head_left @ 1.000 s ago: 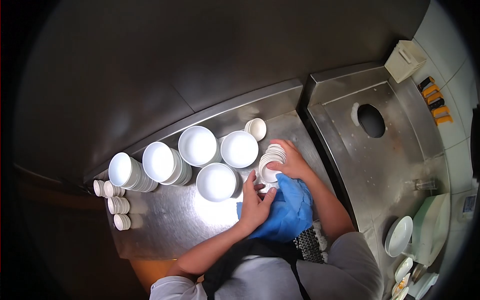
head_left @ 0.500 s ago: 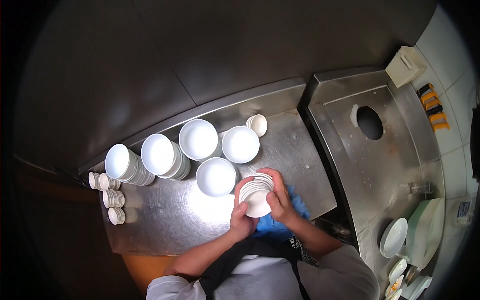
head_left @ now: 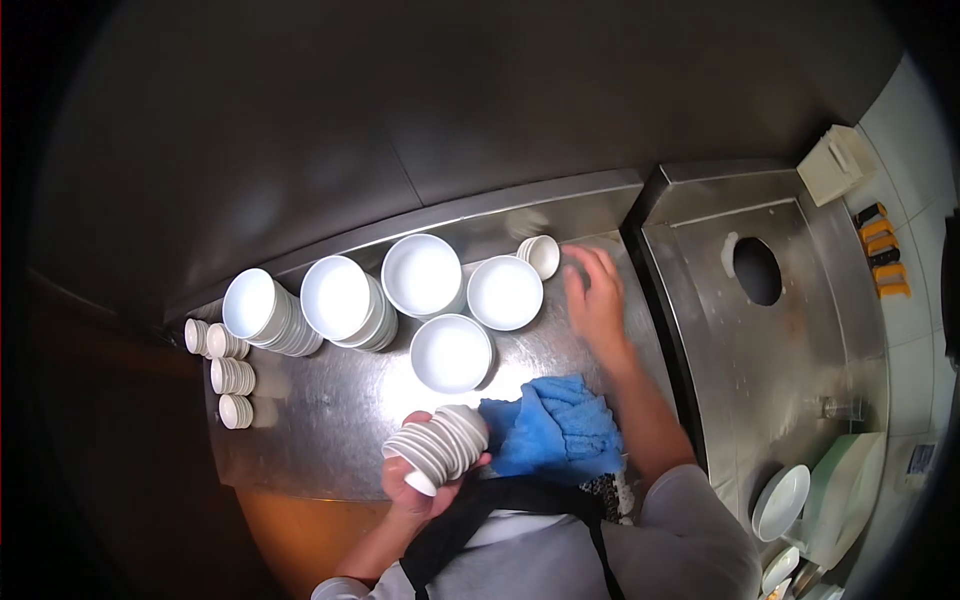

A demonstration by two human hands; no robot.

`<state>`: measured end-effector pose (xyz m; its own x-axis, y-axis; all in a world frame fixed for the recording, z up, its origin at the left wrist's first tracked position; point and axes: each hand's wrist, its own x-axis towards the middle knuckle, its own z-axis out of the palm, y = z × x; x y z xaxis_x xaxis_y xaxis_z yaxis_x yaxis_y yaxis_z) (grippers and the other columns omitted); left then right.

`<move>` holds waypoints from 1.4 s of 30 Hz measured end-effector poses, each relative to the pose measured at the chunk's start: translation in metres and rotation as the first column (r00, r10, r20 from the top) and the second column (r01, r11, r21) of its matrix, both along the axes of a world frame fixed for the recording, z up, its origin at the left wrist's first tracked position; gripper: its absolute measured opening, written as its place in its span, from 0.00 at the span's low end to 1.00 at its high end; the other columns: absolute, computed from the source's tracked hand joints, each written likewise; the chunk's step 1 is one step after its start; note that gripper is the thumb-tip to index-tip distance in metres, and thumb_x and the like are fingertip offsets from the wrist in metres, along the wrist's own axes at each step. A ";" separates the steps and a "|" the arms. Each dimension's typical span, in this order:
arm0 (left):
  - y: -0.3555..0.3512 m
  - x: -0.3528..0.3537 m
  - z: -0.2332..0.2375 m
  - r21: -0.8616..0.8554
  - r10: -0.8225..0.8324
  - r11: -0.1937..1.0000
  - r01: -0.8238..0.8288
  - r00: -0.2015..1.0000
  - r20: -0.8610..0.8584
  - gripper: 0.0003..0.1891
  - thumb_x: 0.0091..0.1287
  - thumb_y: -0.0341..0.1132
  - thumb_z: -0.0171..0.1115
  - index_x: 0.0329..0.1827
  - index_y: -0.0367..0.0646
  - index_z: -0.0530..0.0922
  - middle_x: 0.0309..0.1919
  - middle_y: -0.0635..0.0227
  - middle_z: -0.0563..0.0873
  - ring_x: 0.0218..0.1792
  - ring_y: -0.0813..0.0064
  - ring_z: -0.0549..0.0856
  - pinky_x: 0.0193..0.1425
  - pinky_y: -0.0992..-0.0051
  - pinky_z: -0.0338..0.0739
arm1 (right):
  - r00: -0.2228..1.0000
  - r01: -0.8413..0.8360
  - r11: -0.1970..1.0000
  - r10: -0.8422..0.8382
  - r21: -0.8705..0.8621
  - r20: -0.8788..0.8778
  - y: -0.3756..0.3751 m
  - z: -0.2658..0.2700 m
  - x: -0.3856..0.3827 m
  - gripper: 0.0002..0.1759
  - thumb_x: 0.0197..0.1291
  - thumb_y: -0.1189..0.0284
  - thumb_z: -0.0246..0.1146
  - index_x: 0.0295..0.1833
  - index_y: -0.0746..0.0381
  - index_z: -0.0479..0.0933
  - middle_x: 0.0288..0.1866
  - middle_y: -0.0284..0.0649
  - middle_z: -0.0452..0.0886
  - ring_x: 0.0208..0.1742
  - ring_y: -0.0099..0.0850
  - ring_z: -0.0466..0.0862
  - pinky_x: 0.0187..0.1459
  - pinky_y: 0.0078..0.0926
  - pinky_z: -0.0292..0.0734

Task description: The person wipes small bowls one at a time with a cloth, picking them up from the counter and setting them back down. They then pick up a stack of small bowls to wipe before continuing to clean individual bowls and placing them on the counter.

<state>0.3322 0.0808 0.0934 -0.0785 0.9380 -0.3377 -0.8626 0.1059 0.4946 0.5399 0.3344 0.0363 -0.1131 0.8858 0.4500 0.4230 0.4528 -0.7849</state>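
My left hand (head_left: 415, 490) grips a stack of small white saucers (head_left: 438, 446), tilted on its side near the front edge of the steel counter (head_left: 330, 430). A blue cloth (head_left: 555, 428) lies just right of the stack. My right hand (head_left: 593, 290) reaches over the back of the counter with fingers spread and nothing in it, close to a small stack of little white cups (head_left: 541, 254). Between the hands sit stacks of white bowls, the nearest one (head_left: 451, 354) and another (head_left: 505, 292) beside my right hand.
More bowl stacks (head_left: 340, 300) line the back wall, with small dish stacks (head_left: 232, 376) at the far left. To the right is a steel unit with a round hole (head_left: 757, 271). White plates (head_left: 779, 500) and a pale tray sit at the lower right.
The saucer stack went from both hands to the left hand alone and moved down-left toward the counter's front. My right hand let go and reached up to the back near the little cups.
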 end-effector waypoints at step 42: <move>-0.018 -0.275 -0.072 -0.272 -0.211 0.956 -0.114 0.382 -0.900 0.23 0.56 0.36 0.66 0.56 0.38 0.81 0.55 0.51 0.81 0.56 0.58 0.83 0.61 0.66 0.76 | 0.925 -0.214 0.837 0.340 -0.503 0.172 -0.165 -0.044 -0.284 0.22 0.56 0.68 0.72 0.52 0.66 0.77 0.47 0.57 0.82 0.49 0.51 0.83 0.51 0.43 0.78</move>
<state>0.0569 0.0633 0.0213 -0.4463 0.8433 -0.2993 0.1124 0.3847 0.9162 0.2560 0.1694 -0.0076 -0.4360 0.8960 -0.0841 0.5413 0.1865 -0.8199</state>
